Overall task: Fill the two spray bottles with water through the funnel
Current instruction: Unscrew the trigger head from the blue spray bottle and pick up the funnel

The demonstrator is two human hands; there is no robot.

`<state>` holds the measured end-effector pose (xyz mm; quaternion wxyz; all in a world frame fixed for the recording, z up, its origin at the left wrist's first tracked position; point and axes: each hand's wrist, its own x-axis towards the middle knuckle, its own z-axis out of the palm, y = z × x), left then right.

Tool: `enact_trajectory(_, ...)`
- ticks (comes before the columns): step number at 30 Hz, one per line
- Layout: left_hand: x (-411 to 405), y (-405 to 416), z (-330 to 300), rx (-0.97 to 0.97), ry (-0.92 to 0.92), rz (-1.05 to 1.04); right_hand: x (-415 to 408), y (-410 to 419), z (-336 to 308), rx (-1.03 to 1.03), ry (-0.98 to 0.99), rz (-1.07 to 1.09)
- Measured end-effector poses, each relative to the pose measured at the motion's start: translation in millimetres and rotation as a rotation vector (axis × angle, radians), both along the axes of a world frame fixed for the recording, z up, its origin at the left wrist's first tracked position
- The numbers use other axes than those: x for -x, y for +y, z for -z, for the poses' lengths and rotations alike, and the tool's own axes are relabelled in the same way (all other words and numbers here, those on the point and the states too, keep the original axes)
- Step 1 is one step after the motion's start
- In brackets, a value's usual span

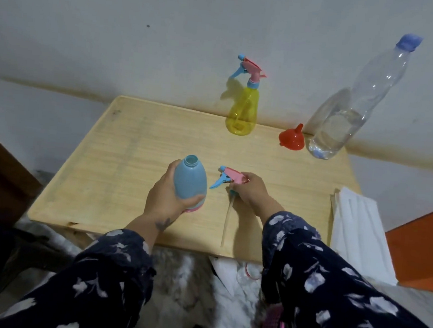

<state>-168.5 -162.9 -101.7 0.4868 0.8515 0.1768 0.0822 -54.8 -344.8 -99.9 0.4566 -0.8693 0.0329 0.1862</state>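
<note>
Pale wood grain runs across the low table [121,154], set against a scuffed white wall. Her left hand [166,196] wraps around the smooth, egg-shaped blue spray bottle [190,181], its neck uncapped. Her right hand [251,191] pinches the pink-and-blue trigger head [228,177], whose thin tube trails over the tabletop. Behind stand a translucent yellow spray bottle [242,113], an upturned red funnel [291,139] and a clear, ribbed water bottle [346,123], partly full.

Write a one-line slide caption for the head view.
Left hand holds the opened blue bottle; right hand sets its spray head on the table.
</note>
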Motion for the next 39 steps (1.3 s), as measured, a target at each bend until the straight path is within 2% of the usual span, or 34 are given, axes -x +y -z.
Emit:
enact_trajectory(2,0.0,-0.7,0.2,-0.016,-0.003,-0.003,2.2,-1.8,5.2,0.037,0.007,-0.032)
enact_trajectory(6,1.8,-0.7,2.9,-0.035,-0.003,-0.011,4.7,-8.9,11.1,0.244,-0.011,-0.118)
enact_trajectory(10,2.2,0.7,4.0,-0.035,-0.006,-0.009,-6.5,-22.4,12.5,0.278,0.056,-0.117)
enact_trajectory(14,1.3,0.1,5.6,-0.028,-0.006,-0.015,-39.9,-48.3,-0.8,0.191,-0.142,0.108)
enact_trajectory(19,0.7,3.0,10.0,0.088,-0.006,-0.036,-102.0,-70.9,-18.9,0.07,-0.32,0.296)
enact_trajectory(21,0.5,2.3,9.4,0.057,-0.012,-0.048,-125.4,-73.8,-16.0,0.064,-0.374,0.338)
enact_trajectory(24,-0.4,1.8,8.8,-0.053,-0.027,-0.057,-151.6,-71.3,-2.4,0.023,-0.352,0.477)
enact_trajectory(31,-2.0,3.7,14.1,-0.114,-0.04,-0.064,-180.7,-70.8,22.9,0.271,-0.419,0.513)
enact_trajectory(35,-2.7,5.2,13.6,-0.112,-0.032,-0.055,-176.3,-69.5,19.8,0.215,-0.422,0.513)
enact_trajectory(39,-1.1,4.6,12.6,-0.108,-0.033,-0.025,-155.0,-65.1,11.3,0.071,-0.437,0.476)
